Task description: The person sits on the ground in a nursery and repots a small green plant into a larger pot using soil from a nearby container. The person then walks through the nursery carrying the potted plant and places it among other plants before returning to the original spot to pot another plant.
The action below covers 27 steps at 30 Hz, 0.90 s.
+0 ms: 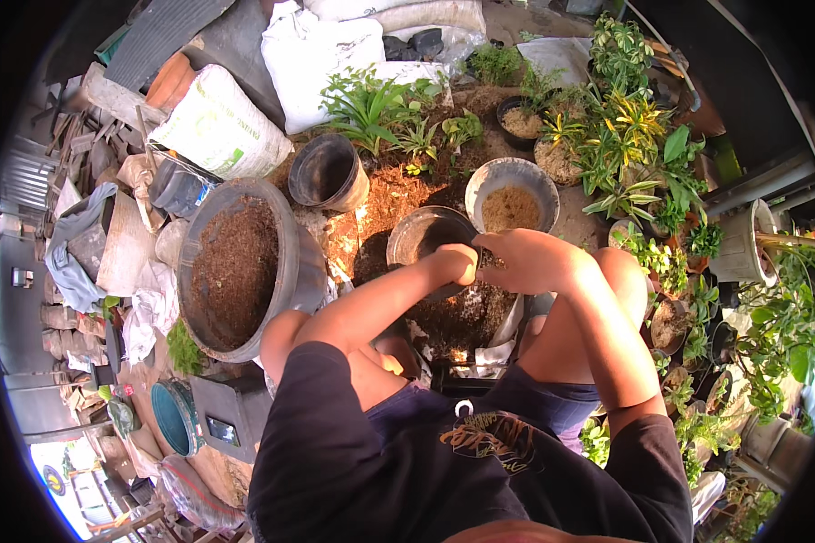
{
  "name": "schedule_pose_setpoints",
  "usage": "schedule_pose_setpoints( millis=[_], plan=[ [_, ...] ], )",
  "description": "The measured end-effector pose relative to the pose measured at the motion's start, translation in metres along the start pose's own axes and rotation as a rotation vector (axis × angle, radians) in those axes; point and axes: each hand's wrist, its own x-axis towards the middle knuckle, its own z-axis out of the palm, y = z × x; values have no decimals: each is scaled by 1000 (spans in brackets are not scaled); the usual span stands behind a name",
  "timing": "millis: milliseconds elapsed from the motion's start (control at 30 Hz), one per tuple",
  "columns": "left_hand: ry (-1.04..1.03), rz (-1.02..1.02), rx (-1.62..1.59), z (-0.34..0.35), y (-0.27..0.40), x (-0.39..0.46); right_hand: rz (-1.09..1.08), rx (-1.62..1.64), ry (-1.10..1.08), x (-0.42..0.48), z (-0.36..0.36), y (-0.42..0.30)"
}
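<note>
My left hand [458,263] is bent inward over the right rim of a dark plastic pot [407,241]. Its fingers are mostly hidden, so a grip cannot be made out. Fingertips of my right hand [526,258] come close to the left hand; whether they hold anything small is not visible. Just beyond the right hand stands a grey pot [477,197] with pale brown, grainy material [511,209] at its bottom. Dark soil mix [458,326] lies below both hands, between my legs.
A large tub [309,271] of brown soil mix [234,271] stands at left. An empty black pot [326,170] lies tilted beyond it, near a filled white sack [224,125]. Leafy plants [373,108] grow ahead; potted plants [628,142] crowd the right side.
</note>
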Motion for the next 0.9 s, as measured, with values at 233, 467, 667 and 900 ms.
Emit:
schedule_pose_setpoints(
  millis=[233, 467, 667, 900],
  plan=[
    [421, -53, 9, -157, 53, -145, -72, -34, 32, -5, 5, -4],
    [657, -172, -453, -159, 18, -253, -130, -33, 39, -12, 7, -11],
    [282, -348, -270, -133, -24, -266, -58, -86, -27, -5, 6, -20],
    [352, -54, -502, -141, -50, -269, -115, -133, -38, 17, 24, -40]
  ],
)
